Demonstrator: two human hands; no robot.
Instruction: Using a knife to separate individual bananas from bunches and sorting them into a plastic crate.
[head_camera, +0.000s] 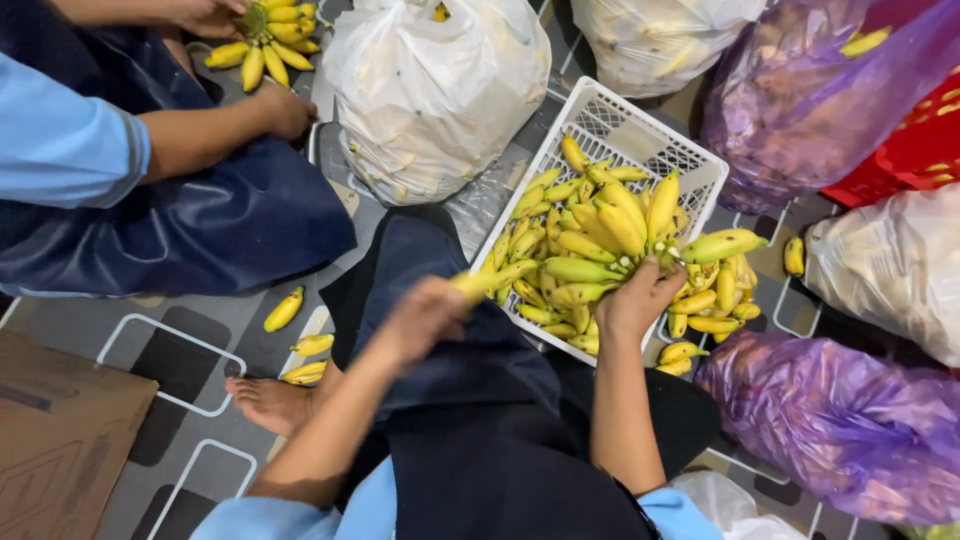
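Note:
My right hand (637, 301) grips a bunch of small yellow bananas (640, 222) at its stem, over a white plastic basket (610, 125) filled with several loose bananas. My left hand (422, 318) is blurred and closes on a single banana (497, 279) at the basket's near-left edge. I sit on the floor in dark clothes with light blue sleeves, one bare foot (270, 402) showing to the left.
Another person's hands (282, 108) hold a banana bunch (268, 38) at top left. White bags (432, 90) and purple bags (842, 420) of bananas surround the basket, with a red crate (915, 150) at right. Loose bananas (285, 310) lie on the patterned floor; cardboard (60, 430) lies bottom left.

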